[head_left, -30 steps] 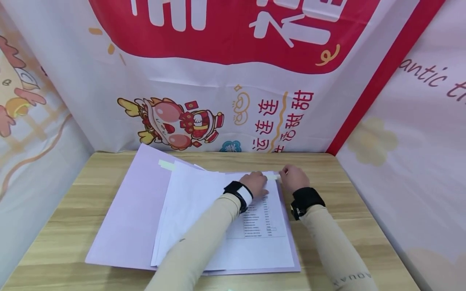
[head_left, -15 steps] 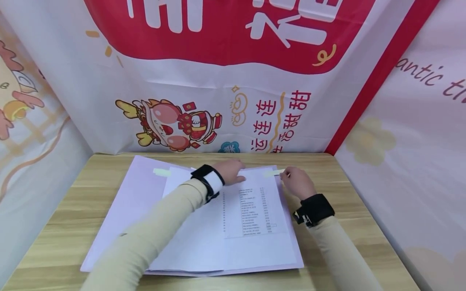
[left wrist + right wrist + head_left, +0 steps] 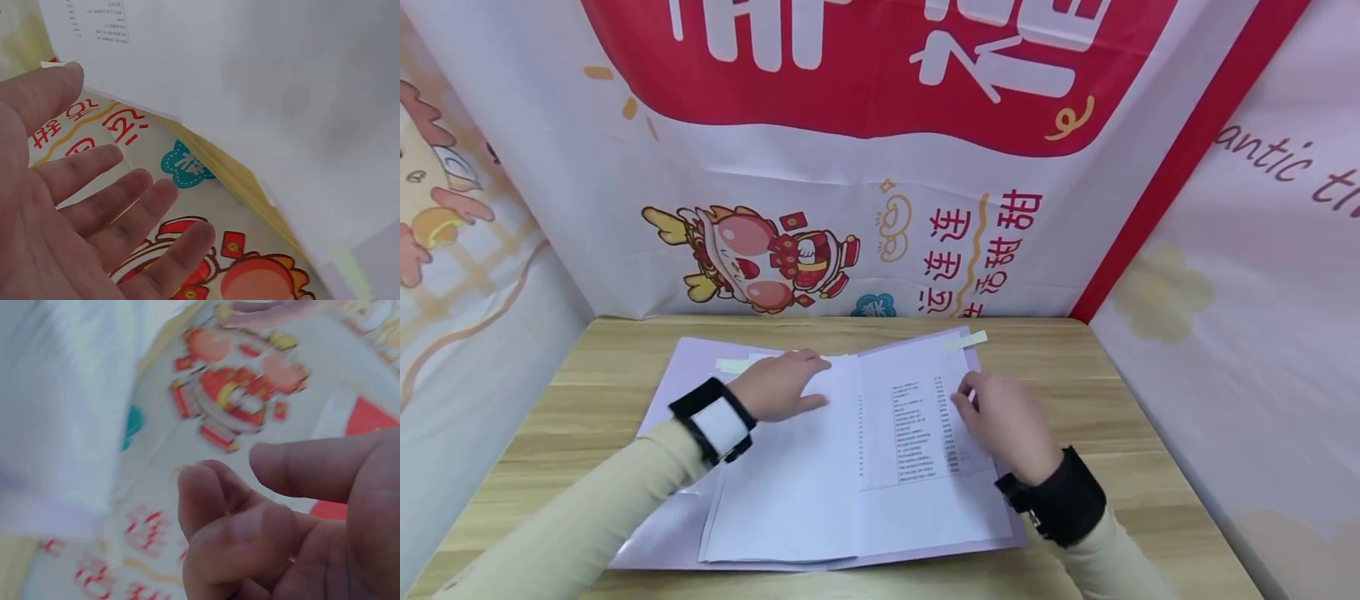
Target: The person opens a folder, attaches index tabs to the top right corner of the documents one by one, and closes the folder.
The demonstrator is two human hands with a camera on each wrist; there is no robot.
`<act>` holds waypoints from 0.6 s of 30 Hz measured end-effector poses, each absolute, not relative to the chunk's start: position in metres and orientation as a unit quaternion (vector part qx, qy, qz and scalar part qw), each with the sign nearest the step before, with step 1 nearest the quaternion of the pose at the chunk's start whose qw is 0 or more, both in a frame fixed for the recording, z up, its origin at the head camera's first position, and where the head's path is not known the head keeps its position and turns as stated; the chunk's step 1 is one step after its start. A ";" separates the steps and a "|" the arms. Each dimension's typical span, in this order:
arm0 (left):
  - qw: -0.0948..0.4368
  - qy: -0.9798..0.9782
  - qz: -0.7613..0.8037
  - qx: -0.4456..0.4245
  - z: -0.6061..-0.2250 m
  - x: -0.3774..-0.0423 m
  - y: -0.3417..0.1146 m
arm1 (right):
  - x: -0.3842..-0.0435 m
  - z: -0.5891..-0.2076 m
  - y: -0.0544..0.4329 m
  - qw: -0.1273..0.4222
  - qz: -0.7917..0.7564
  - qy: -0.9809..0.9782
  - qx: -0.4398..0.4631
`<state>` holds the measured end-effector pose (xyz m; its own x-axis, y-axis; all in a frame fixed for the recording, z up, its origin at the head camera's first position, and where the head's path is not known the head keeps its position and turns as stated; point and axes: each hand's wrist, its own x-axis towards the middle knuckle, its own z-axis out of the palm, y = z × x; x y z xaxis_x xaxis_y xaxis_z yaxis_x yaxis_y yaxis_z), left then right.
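A lilac folder point(image 3: 658, 537) lies spread on the wooden table. Inside it are white sheets of paper point(image 3: 775, 500), the right one printed with a list point(image 3: 925, 433). A pale strip point(image 3: 966, 342) juts past the folder's top right corner; another pale strip point(image 3: 731, 365) sits at the top left. My left hand point(image 3: 778, 385) hovers at the upper part of the left sheets, fingers spread and holding nothing. Over the right sheet's outer edge is my right hand point(image 3: 1011, 421). Its fingers are loosely bent, thumb apart from them, with nothing in between point(image 3: 281, 531).
The wooden table point(image 3: 1112, 408) extends on both sides of the folder. Behind it hangs a printed cloth backdrop point(image 3: 812, 158) with a red band and cartoon figure. A patterned cloth wall point(image 3: 1247, 275) stands on the right, and another cloth wall point(image 3: 482, 217) on the left.
My right hand has let go of the strip at the top right and come down toward the sheet's side edge. My left hand has moved left, from the middle top edge to the left sheets.
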<state>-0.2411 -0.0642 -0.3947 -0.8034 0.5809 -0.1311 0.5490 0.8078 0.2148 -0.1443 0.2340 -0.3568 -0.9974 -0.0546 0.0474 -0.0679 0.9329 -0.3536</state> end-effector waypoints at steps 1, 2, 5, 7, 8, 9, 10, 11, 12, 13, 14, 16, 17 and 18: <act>0.096 0.947 0.082 0.297 -0.396 -0.236 -0.073 | -0.139 -0.355 0.228 0.021 0.178 -0.983 0.039; 0.098 0.947 0.083 0.293 -0.396 -0.230 -0.081 | -0.133 -0.355 0.221 0.026 0.174 -0.983 0.049; 0.100 0.947 0.085 0.293 -0.399 -0.213 -0.107 | -0.116 -0.355 0.205 0.021 0.170 -0.982 0.076; 0.104 0.948 0.085 0.287 -0.401 -0.203 -0.124 | -0.107 -0.357 0.194 0.016 0.174 -0.979 0.102; 0.108 0.948 0.086 0.286 -0.402 -0.198 -0.132 | -0.102 -0.359 0.188 0.016 0.179 -0.977 0.119; 0.109 0.948 0.083 0.287 -0.403 -0.194 -0.140 | -0.098 -0.361 0.182 0.015 0.184 -0.973 0.135; 0.108 0.948 0.081 0.287 -0.405 -0.189 -0.147 | -0.094 -0.364 0.176 0.016 0.189 -0.970 0.153; 0.106 0.948 0.081 0.288 -0.406 -0.185 -0.153 | -0.091 -0.367 0.169 0.018 0.191 -0.966 0.172; 0.104 0.949 0.079 0.288 -0.407 -0.181 -0.160 | -0.088 -0.370 0.162 0.020 0.191 -0.963 0.190; 0.099 0.949 0.078 0.289 -0.408 -0.178 -0.167 | -0.086 -0.374 0.155 0.027 0.184 -0.960 0.208; 0.096 0.950 0.079 0.286 -0.408 -0.174 -0.172 | -0.084 -0.377 0.148 0.024 0.181 -0.958 0.222; 0.085 0.951 0.082 0.287 -0.411 -0.166 -0.183 | -0.080 -0.384 0.133 0.014 0.171 -0.953 0.249; 0.080 0.951 0.082 0.288 -0.412 -0.163 -0.189 | -0.078 -0.388 0.126 0.004 0.165 -0.951 0.261; 0.079 0.951 0.079 0.288 -0.414 -0.159 -0.194 | -0.077 -0.392 0.118 -0.008 0.161 -0.950 0.269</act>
